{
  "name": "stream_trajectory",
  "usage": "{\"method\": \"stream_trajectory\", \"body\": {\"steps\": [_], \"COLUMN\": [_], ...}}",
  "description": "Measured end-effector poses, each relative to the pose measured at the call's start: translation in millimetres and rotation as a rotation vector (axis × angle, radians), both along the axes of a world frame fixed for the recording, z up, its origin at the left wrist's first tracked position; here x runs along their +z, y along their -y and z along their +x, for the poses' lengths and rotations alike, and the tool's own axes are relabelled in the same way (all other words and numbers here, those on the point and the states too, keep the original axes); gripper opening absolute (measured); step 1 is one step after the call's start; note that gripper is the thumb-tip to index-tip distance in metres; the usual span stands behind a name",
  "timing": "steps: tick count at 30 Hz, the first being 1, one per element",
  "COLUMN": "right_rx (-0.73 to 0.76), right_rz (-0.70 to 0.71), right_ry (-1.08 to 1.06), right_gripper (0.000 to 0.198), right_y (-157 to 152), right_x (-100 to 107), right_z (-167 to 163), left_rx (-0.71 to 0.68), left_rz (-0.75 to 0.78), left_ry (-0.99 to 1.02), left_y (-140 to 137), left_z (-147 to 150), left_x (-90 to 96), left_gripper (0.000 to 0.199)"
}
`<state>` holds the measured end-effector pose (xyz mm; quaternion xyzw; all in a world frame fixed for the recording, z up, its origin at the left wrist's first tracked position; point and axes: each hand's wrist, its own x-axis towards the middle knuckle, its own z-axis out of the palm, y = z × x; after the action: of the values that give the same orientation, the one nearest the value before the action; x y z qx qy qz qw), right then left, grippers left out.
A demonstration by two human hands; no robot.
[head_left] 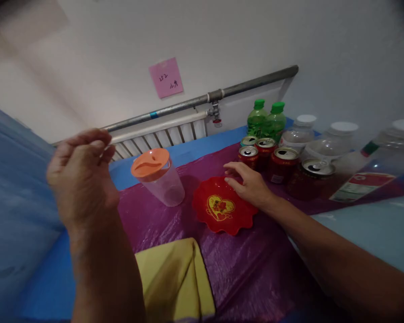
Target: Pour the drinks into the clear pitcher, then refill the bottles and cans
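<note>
My left hand is raised at the left, above the purple sheet. Its fingers are bent and closed towards the thumb, and I cannot make out whether anything is between them. Over the right rim of a red scalloped plate is my right hand, fingers curved and apart from the thumb, holding nothing. The plate carries a yellow heart design and lies face up. To its left stands a clear plastic jug with an orange lid. A folded yellow cloth lies nearer to me.
Several drink cans stand right of the plate. Behind them are two green-capped bottles, with white-capped clear bottles farther right. A purple plastic sheet covers the blue surface. A radiator and metal pipe run along the wall.
</note>
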<state>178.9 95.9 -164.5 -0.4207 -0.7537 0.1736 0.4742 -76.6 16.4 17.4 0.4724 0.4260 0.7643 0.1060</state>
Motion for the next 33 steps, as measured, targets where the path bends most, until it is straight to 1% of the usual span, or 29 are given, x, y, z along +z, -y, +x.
{"method": "stream_trajectory", "body": {"steps": [2, 3, 4, 6, 7, 9, 10, 11, 12, 13, 15, 17, 19, 22, 25, 29, 31, 33], "right_rx": [0.026, 0.048, 0.082, 0.192, 0.272, 0.493, 0.623, 0.702, 0.739, 0.751, 0.711, 0.609, 0.507, 0.431, 0.425, 0.437, 0.385, 0.301], "right_rz": [0.032, 0.043, 0.045, 0.018, -0.016, -0.100, -0.144, -0.174, -0.188, -0.190, -0.184, -0.168, -0.143, -0.122, -0.098, -0.046, -0.085, -0.149], "right_ry": [-0.011, -0.013, -0.010, 0.014, 0.035, 0.113, 0.176, 0.240, 0.297, 0.355, 0.476, 0.591, 0.679, 0.744, 0.741, 0.657, 0.690, 0.724], "right_gripper": [0.027, 0.024, 0.021, 0.016, 0.015, 0.013, 0.014, 0.016, 0.017, 0.017, 0.016, 0.013, 0.011, 0.010, 0.010, 0.008, 0.008, 0.010], "right_y": [5.9, 12.5, 22.1, 51.0, 69.4, 108.6, 127.0, 143.0, 156.0, 165.5, 175.3, 176.8, 175.5, 176.0, 180.6, 188.0, 190.8, 193.1], "right_x": [7.4, 13.0, 19.8, 34.9, 41.8, 51.0, 52.2, 50.7, 46.6, 40.4, 23.7, 5.9, -8.5, -18.4, -15.2, -5.9, -4.6, -4.7], "right_z": [-1.2, -2.5, -4.5, -10.9, -15.5, -27.6, -34.8, -42.6, -50.8, -59.0, -74.9, -88.3, -98.2, -105.7, -102.7, -85.0, -75.4, -68.2], "left_rx": [0.027, 0.065, 0.156, 0.279, 0.290, 0.258, 0.230, 0.206, 0.185, 0.168, 0.153, 0.164, 0.191, 0.232, 0.273, 0.308, 0.308, 0.310], "left_rz": [-0.096, -0.154, -0.228, -0.492, -0.640, -0.801, -0.860, -0.902, -0.934, -0.955, -0.971, -0.961, -0.933, -0.875, -0.825, -0.794, -0.781, -0.761], "left_ry": [-0.029, -0.050, -0.096, -0.211, -0.280, -0.296, -0.306, -0.308, -0.316, -0.327, -0.361, -0.396, -0.421, -0.449, -0.470, -0.503, -0.530, -0.565], "left_y": [19.8, 33.8, 49.8, 83.9, 100.2, 127.9, 138.6, 147.1, 153.4, 157.8, 162.4, 163.9, 164.7, 166.3, 167.7, 168.0, 168.0, 169.1], "left_z": [-9.0, -15.7, -23.8, -43.8, -54.7, -75.2, -83.6, -90.5, -95.8, -99.6, -103.8, -105.0, -104.1, -99.9, -94.6, -90.8, -89.6, -87.2], "left_x": [-14.2, -25.5, -39.4, -74.0, -93.5, -132.8, -151.2, -167.8, -182.3, -194.6, -212.7, -224.0, -230.9, -237.3, -240.8, -240.4, -237.1, -231.4], "left_gripper": [0.012, 0.013, 0.012, 0.020, 0.026, 0.032, 0.033, 0.034, 0.034, 0.033, 0.029, 0.027, 0.026, 0.024, 0.023, 0.023, 0.022, 0.021]}}
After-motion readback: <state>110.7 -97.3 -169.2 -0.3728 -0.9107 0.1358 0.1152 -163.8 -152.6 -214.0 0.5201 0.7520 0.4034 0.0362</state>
